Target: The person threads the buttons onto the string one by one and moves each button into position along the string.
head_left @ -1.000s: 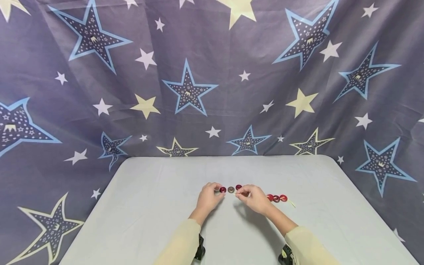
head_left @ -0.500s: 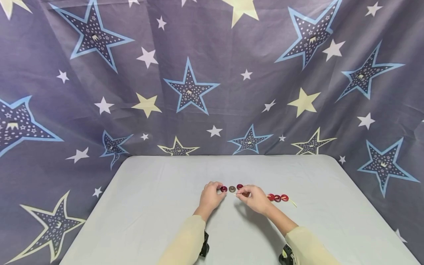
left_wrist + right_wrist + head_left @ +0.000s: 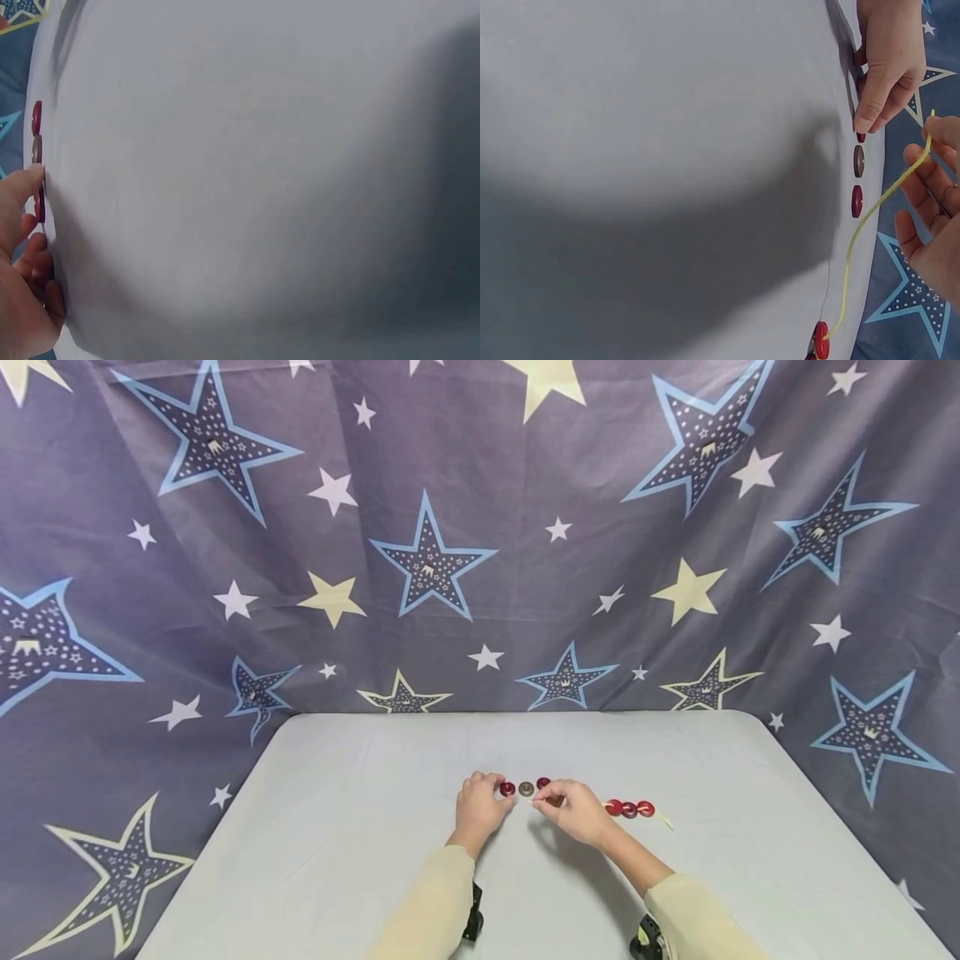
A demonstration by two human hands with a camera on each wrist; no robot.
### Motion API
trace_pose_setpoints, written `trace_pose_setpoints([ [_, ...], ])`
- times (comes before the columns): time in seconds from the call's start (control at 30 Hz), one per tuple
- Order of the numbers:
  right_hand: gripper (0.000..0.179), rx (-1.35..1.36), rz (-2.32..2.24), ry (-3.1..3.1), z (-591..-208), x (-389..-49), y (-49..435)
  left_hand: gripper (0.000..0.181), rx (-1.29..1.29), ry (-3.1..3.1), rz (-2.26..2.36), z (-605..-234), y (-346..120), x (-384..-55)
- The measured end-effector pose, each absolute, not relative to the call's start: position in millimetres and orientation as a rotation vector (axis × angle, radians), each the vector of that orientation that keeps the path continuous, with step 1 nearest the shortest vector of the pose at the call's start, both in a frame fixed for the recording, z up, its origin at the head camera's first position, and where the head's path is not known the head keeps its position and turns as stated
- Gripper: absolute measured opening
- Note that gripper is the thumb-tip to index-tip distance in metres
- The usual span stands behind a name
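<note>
In the head view, my left hand [image 3: 480, 805] has its thumb and finger at opposite sides of a dark red button [image 3: 507, 789], pinching it on the table. A brown button [image 3: 527, 789] and a second dark red button [image 3: 543, 783] lie in a row to its right. My right hand [image 3: 576, 814] pinches the end of a yellow string [image 3: 864, 218], whose tip sticks up past the fingertips in the right wrist view. The string runs down to several red buttons [image 3: 629, 809] threaded on it, lying to the right of my right hand.
The buttons lie on a table [image 3: 360, 835] with a pale cloth. A star-patterned curtain [image 3: 480, 568] hangs behind it and along both sides. Beyond the threaded buttons, a short yellow string tail [image 3: 664, 819] lies on the table.
My left forearm has swung slightly to the right while its fingertips stay at the dark red button. My right hand has hardly moved and still holds the string.
</note>
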State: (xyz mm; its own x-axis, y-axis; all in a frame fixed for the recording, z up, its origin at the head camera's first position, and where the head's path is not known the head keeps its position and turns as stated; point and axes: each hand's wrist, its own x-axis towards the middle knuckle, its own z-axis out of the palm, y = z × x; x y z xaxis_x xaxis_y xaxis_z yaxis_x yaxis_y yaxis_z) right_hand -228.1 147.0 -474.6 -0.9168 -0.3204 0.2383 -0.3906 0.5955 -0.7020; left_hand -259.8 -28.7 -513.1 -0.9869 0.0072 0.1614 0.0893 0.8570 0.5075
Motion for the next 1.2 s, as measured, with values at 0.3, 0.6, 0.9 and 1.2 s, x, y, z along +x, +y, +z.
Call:
trace_pose_setpoints([
  [0.3,0.005,0.611,1.213,-2.738,-476.8,-227.4,147.5,0.041,-0.026,-2.882,-0.772,-514.7,-25.3,-260.8],
  [0.6,0.004,0.59,1.222,-2.748,-475.3,-226.1,148.5,0.043,-0.047,-2.904,-0.747,-514.5,-24.1,-261.0],
  [0.9,0.005,0.598,1.237,-2.736,-475.6,-227.3,149.4,0.035,-0.053,-2.893,-0.757,-514.3,-23.2,-261.1],
  [1.2,0.005,0.587,1.23,-2.752,-477.4,-228.0,150.3,0.032,-0.04,-2.887,-0.787,-515.3,-24.2,-262.5],
])
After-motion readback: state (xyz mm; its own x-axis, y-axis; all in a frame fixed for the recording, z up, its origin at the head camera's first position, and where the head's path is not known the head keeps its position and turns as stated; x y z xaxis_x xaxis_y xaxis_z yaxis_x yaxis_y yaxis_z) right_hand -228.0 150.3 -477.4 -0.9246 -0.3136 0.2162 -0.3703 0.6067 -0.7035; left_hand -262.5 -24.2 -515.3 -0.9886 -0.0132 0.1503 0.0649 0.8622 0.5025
